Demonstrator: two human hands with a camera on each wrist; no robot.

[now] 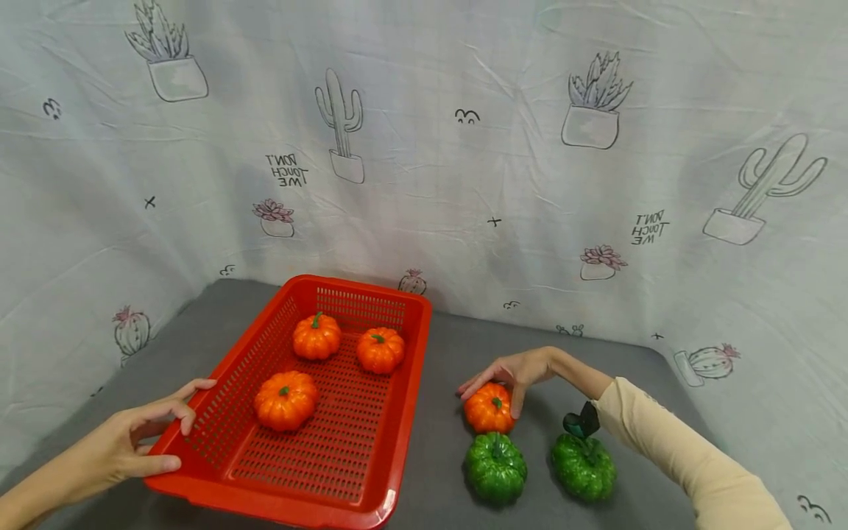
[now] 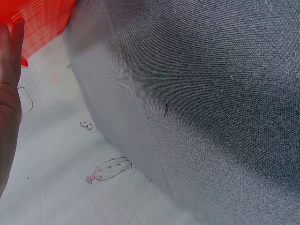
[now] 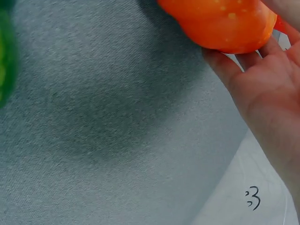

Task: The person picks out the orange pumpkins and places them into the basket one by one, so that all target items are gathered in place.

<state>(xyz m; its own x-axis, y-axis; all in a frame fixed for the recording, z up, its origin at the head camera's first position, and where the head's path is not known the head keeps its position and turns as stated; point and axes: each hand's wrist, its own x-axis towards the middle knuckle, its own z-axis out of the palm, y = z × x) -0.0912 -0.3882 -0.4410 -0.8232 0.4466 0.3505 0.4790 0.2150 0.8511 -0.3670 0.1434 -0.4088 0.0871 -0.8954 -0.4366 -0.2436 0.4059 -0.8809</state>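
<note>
My left hand (image 1: 135,445) grips the near left corner of a red plastic basket (image 1: 414,397), thumb and fingers at its rim. Three orange pumpkins lie in the basket: one at the back (image 1: 316,337), one at the right (image 1: 380,350) and one nearer the front (image 1: 286,401). To the right of the basket, my right hand (image 1: 523,368) holds another orange pumpkin (image 1: 489,408) from above, fingers and thumb around its sides. In the right wrist view this orange pumpkin (image 3: 225,23) sits between thumb and fingers.
A green pumpkin (image 1: 496,469) lies just in front of the held one. A second green pumpkin (image 1: 583,467) is further right, below the right forearm, with a small dark device (image 1: 581,421) overlapping its top. White printed cloth (image 1: 424,147) hangs behind the grey table (image 1: 450,353).
</note>
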